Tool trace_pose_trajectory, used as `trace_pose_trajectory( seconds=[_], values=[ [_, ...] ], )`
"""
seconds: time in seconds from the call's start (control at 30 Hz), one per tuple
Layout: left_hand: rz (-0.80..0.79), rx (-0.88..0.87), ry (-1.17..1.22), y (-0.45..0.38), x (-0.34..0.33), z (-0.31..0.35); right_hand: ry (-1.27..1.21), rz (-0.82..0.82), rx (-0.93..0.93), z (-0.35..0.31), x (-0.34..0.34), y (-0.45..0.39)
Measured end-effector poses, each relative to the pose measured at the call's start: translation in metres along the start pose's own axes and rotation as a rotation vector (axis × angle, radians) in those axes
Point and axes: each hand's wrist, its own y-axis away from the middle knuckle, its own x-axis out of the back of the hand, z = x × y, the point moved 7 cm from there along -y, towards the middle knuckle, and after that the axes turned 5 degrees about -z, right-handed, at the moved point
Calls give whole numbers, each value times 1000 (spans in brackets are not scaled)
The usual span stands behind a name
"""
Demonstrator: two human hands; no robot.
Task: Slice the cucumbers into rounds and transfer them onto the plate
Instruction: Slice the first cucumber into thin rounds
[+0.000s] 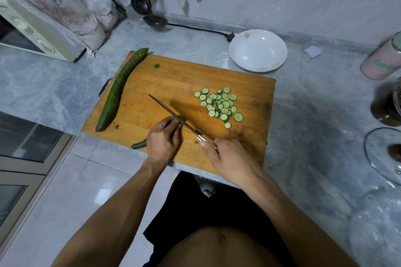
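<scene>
the whole cucumber (118,91) lies uncut along the left edge of the cutting board (169,80), its long axis running from the near left corner up and away to the far left corner, where its tapered tip juts just past the board's rim. a small dark green end piece (156,65) sits apart on the board near that far tip. at the near edge a curved stub (140,144) of cucumber pokes out from beside the left hand (161,143). the fingers of that hand curl down against the board beside the blade, seemingly pinching the last bit of a cucumber, though what they hold is hidden. the knife (173,115) slants across the board, tip pointing up and left, handle down and right in the right hand (230,156), whose fingers wrap the handle with the thumb laid along the top.

right of the blade a loose heap of rounds (219,105) rests on the board, well apart from the white plate (258,50), which stands on the bench just beyond the board's far right corner and holds no slices.

by my reading, one cucumber is nearly all sliced, one is untouched, and no transfer has begun, so the task is somewhat short of halfway.
</scene>
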Motion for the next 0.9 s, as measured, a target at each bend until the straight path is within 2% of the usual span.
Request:
trace_pose_trajectory(
  seconds=[0.3, 0.6, 0.9],
  values=[
    [15, -28, 21, 2, -6, -3, 23, -35, -27, -4, 1, 1],
    [84, -65, 51, 3, -2, 8, -36, -101, -133, -12, -3, -7],
    [22, -45, 31, 7, -8, 0, -32, -69, -152, -13, -17, -20]
  ],
)
